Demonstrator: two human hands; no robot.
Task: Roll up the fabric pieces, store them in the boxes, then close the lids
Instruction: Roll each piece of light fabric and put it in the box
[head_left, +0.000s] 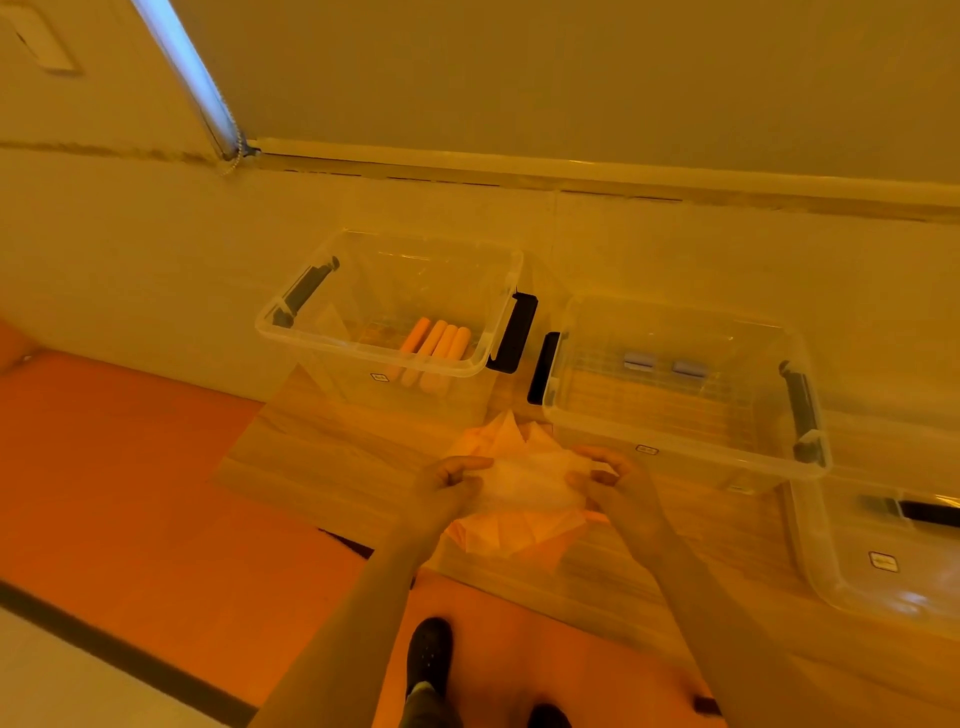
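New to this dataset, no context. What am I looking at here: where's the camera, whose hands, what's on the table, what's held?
There is no robot. One wide-angle camera on a person's head looks down at their arms. The left hand and right hand both pinch a pale fabric piece above a heap of orange fabric. On the wooden table stand two clear boxes without lids: the left box holds orange fabric rolls, the right box two small greyish rolls. A clear lid lies at right.
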